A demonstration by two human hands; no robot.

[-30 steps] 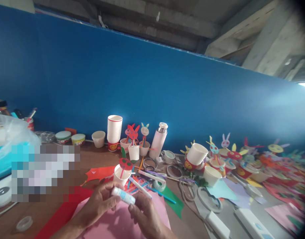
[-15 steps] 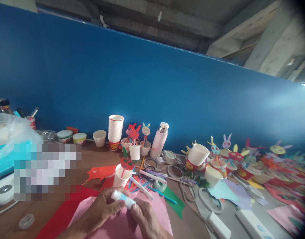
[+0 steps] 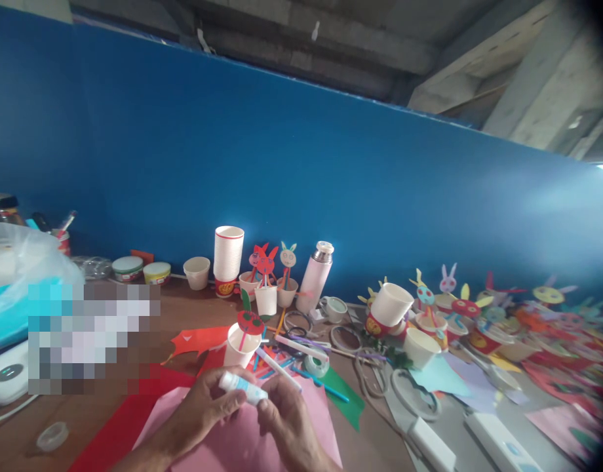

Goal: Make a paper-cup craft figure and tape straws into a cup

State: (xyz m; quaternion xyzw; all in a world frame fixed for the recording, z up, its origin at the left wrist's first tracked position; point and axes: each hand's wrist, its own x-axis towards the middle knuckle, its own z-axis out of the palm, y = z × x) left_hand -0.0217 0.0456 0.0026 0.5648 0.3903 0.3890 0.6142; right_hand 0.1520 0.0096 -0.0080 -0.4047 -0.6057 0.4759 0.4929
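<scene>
Both hands meet low in the middle of the view over a pink paper sheet (image 3: 223, 452). My left hand (image 3: 203, 410) is closed round a small white glue tube (image 3: 241, 387) with a blue label, thumb on top. My right hand (image 3: 286, 423) pinches the tube's right end with its fingertips. Just beyond the hands stands a white paper cup (image 3: 240, 347) with a red paper figure on a stick in it, beside loose coloured straws (image 3: 282, 367).
A brown table (image 3: 183, 314) runs along a blue wall (image 3: 282, 164). On it are a stack of paper cups (image 3: 228, 259), a pink flask (image 3: 314, 277), tape rolls (image 3: 409, 393), red paper (image 3: 115, 432), green paper (image 3: 348, 403), many cup-and-bunny crafts (image 3: 449, 308) at right, and a plastic bag (image 3: 21, 275) at left.
The camera tilted up slightly. My hands stayed on the glue tube and shifted a little lower in view, with the right fingers working at its end.
</scene>
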